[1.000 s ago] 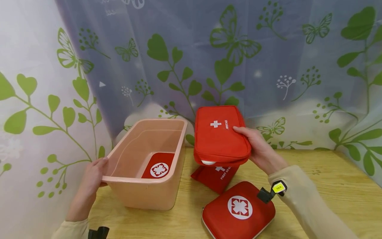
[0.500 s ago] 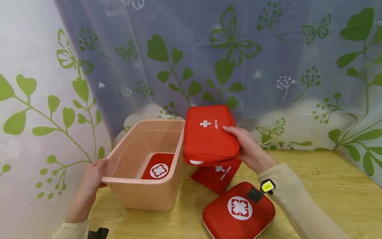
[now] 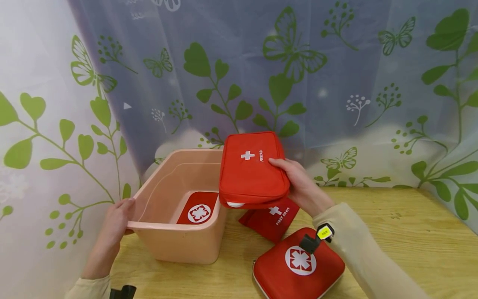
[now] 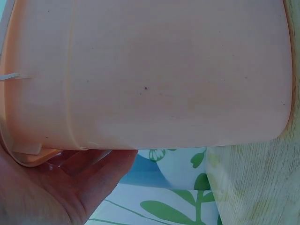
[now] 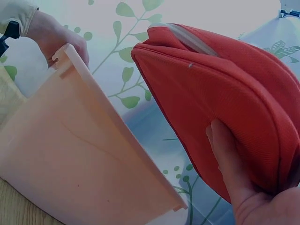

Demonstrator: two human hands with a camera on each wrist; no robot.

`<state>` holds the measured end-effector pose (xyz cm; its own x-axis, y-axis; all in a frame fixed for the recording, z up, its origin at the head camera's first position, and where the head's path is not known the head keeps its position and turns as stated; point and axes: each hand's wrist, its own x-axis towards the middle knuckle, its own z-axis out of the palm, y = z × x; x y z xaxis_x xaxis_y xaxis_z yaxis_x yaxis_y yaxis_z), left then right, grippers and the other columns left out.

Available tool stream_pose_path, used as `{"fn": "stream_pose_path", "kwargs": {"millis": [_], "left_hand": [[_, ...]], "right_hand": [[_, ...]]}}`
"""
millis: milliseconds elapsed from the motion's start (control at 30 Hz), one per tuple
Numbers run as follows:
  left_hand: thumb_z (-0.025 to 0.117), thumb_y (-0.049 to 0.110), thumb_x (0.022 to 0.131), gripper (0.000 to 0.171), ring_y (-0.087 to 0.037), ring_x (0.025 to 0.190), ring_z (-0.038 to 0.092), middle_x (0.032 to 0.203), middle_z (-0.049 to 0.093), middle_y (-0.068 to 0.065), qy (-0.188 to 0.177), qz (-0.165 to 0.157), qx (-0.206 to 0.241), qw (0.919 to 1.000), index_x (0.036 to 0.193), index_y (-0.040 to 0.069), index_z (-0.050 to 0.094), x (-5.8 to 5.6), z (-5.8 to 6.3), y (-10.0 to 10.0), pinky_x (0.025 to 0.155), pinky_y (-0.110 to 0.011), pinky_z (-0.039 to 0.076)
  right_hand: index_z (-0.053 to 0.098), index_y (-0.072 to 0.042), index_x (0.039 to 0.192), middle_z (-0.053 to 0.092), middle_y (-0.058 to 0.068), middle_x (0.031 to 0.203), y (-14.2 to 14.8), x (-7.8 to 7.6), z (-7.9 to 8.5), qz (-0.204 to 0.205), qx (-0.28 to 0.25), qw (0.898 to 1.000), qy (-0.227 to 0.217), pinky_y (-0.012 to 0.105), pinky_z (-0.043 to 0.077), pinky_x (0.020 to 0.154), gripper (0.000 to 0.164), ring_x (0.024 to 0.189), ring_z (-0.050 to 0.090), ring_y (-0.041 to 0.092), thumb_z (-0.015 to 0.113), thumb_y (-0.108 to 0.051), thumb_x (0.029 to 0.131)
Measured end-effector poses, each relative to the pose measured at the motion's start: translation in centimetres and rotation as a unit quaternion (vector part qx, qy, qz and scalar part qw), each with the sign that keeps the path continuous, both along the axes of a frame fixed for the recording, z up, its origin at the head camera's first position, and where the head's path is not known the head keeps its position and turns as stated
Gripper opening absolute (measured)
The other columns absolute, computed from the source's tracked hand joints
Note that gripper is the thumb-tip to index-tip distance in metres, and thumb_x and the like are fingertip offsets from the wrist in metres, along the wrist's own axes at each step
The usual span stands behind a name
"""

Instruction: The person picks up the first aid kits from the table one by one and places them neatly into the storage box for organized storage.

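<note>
My right hand holds a red first aid bag with a white cross by its right side, thumb on top and fingers underneath. The bag is raised above the table and overlaps the right rim of a peach plastic bin in the head view. In the right wrist view the fingers lie against the bag's underside. My left hand grips the bin's near left corner by the rim, thumb over it. Inside the bin lies a red case with a white round emblem, partly hidden by the wall.
A flat red first aid pouch lies on the wooden table, partly hidden beneath the raised bag. Nearer stands a red hard-shell first aid case. A curtain printed with leaves and butterflies hangs behind and at the sides.
My right hand has carried the first aid bag leftward, from over the pouch to the bin's right rim. The left hand and the bin stay in place.
</note>
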<state>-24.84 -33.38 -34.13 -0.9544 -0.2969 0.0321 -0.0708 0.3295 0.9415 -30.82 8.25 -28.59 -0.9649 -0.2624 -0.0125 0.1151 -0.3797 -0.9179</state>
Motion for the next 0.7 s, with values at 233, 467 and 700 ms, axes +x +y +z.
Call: {"fn": "stream_pose_path", "kwargs": {"millis": [233, 467, 700], "left_hand": [[0.036, 0.030, 0.104, 0.057, -0.008, 0.062, 0.060, 0.081, 0.059, -0.001, 0.003, 0.001, 0.008, 1.0000, 0.135, -0.017, 0.041, -0.2, -0.1, -0.1, 0.056, -0.030, 0.056], [0.035, 0.031, 0.104, 0.056, -0.009, 0.064, 0.062, 0.081, 0.061, -0.001, 0.001, -0.002, 0.009, 1.0000, 0.134, -0.016, 0.042, -0.1, -0.2, -0.2, 0.058, -0.030, 0.056], [0.036, 0.031, 0.104, 0.056, -0.010, 0.064, 0.061, 0.081, 0.060, -0.002, 0.002, 0.001, 0.009, 1.0000, 0.134, -0.016, 0.043, 0.0, -0.2, -0.2, 0.057, -0.031, 0.056]], "right_hand": [[0.047, -0.005, 0.129, 0.068, 0.002, 0.096, -1.5, -0.1, 0.4, -0.008, 0.004, 1.000, -0.002, 0.029, 0.057, 0.076, 0.036, 0.081, 0.070, 0.015, 0.056, -0.021, 0.099], [0.046, -0.005, 0.130, 0.068, 0.002, 0.096, -2.6, -0.4, 0.4, -0.007, 0.000, 1.000, -0.005, 0.029, 0.057, 0.077, 0.037, 0.081, 0.069, 0.015, 0.056, -0.021, 0.099], [0.046, -0.004, 0.135, 0.067, 0.004, 0.101, -3.4, -0.5, 0.3, -0.014, 0.007, 1.000, -0.009, 0.029, 0.056, 0.080, 0.042, 0.084, 0.069, 0.015, 0.057, -0.022, 0.098]]}}
